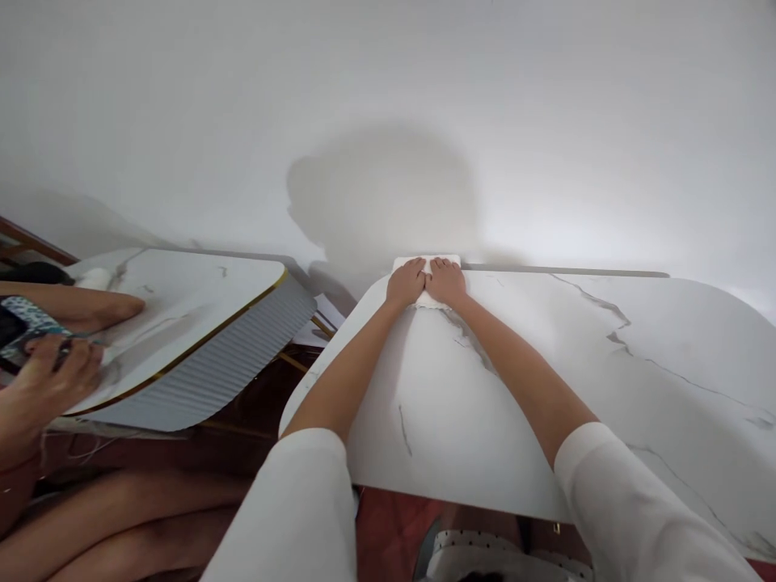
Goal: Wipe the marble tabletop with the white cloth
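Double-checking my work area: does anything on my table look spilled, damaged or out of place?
Nothing stands out. The grey lines across the marble-patterned tabletop look like veining, not cracks, no spill shows, and the white cloth lies under your left hand and right hand.

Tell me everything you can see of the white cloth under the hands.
The white cloth looks soft and plain, perhaps folded into a pad; whether it is fabric or paper is unclear. Its near edge is slightly ragged. It lies flat on the marbled white table, at the far edge toward the left corner. The left hand and right hand rest side by side on top, hiding much of it. Whether it touches the wall cannot be told.
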A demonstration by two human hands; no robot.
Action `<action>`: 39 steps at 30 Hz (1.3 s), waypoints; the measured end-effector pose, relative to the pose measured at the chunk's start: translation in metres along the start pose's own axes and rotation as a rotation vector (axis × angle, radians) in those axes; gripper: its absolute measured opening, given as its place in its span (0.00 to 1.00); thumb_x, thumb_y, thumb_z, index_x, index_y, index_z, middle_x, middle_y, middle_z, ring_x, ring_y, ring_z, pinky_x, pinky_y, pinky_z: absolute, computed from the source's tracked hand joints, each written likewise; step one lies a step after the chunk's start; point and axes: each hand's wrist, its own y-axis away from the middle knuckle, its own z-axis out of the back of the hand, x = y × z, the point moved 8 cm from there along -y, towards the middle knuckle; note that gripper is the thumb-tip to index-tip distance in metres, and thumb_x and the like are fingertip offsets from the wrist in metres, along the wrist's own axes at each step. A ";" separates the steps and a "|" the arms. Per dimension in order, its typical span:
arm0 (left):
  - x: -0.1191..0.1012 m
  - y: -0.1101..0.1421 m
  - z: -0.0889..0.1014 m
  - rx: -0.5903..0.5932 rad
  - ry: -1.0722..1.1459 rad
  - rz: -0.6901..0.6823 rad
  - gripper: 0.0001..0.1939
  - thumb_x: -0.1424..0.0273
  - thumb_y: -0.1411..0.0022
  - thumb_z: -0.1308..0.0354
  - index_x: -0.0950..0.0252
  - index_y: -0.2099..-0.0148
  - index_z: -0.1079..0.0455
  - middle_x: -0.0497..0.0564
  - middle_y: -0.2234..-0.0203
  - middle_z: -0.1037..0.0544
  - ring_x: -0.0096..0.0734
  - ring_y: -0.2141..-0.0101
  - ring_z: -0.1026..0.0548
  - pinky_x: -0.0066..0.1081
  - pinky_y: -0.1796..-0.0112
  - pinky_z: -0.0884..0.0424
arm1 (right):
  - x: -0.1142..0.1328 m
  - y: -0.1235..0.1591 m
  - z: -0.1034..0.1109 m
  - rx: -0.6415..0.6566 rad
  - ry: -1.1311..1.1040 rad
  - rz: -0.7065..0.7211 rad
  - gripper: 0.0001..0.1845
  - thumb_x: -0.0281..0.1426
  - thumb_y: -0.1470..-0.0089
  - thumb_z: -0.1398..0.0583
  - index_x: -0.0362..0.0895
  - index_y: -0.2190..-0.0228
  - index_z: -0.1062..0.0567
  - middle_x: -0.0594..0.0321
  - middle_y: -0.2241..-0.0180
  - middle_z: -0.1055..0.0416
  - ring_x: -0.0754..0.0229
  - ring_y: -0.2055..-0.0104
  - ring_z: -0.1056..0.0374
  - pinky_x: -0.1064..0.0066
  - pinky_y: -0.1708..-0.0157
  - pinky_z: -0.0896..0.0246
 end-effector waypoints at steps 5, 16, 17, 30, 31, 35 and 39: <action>-0.037 -0.023 -0.008 0.004 0.014 -0.062 0.21 0.74 0.37 0.61 0.67 0.46 0.34 0.56 0.47 0.29 0.39 0.47 0.32 0.37 0.47 0.37 | -0.038 0.002 0.015 -0.001 0.064 -0.038 0.22 0.31 0.38 0.54 0.34 0.46 0.35 0.47 0.42 0.38 0.48 0.39 0.48 0.57 0.43 0.56; -0.087 -0.004 -0.022 0.014 0.069 -0.261 0.24 0.71 0.35 0.62 0.70 0.40 0.42 0.59 0.41 0.37 0.39 0.41 0.40 0.40 0.43 0.42 | -0.054 0.067 0.043 -0.036 0.168 -0.148 0.28 0.31 0.38 0.56 0.30 0.41 0.41 0.47 0.37 0.46 0.48 0.35 0.54 0.57 0.39 0.61; -0.088 0.004 -0.021 0.014 0.068 -0.276 0.24 0.71 0.35 0.62 0.70 0.39 0.42 0.59 0.40 0.37 0.39 0.40 0.41 0.41 0.43 0.42 | -0.050 0.076 0.045 -0.038 0.166 -0.153 0.28 0.31 0.39 0.56 0.30 0.40 0.41 0.47 0.37 0.47 0.48 0.35 0.54 0.57 0.39 0.61; -0.088 0.150 0.023 0.033 0.045 -0.252 0.27 0.68 0.34 0.66 0.72 0.36 0.46 0.59 0.38 0.42 0.37 0.37 0.45 0.42 0.39 0.47 | 0.047 0.185 0.056 -0.010 0.212 -0.056 0.30 0.31 0.39 0.56 0.22 0.41 0.42 0.38 0.39 0.46 0.40 0.36 0.52 0.52 0.40 0.59; -0.088 0.162 0.027 0.034 0.040 -0.243 0.27 0.68 0.34 0.66 0.71 0.36 0.47 0.58 0.37 0.42 0.36 0.37 0.46 0.42 0.39 0.48 | 0.055 0.193 0.056 -0.001 0.207 -0.043 0.30 0.31 0.39 0.56 0.22 0.41 0.42 0.37 0.39 0.47 0.40 0.36 0.52 0.52 0.40 0.59; -0.089 0.202 0.042 0.068 0.014 -0.176 0.28 0.68 0.34 0.67 0.72 0.35 0.48 0.59 0.37 0.43 0.37 0.37 0.47 0.42 0.39 0.48 | 0.080 0.222 0.061 0.031 0.174 0.006 0.30 0.31 0.39 0.55 0.22 0.41 0.43 0.37 0.38 0.47 0.41 0.36 0.52 0.52 0.39 0.60; -0.104 0.228 0.051 0.138 -0.020 -0.086 0.28 0.68 0.35 0.65 0.72 0.35 0.49 0.58 0.36 0.45 0.40 0.36 0.48 0.43 0.40 0.48 | 0.086 0.249 0.071 0.041 0.138 0.020 0.30 0.31 0.39 0.53 0.24 0.41 0.42 0.39 0.38 0.48 0.43 0.35 0.53 0.53 0.38 0.61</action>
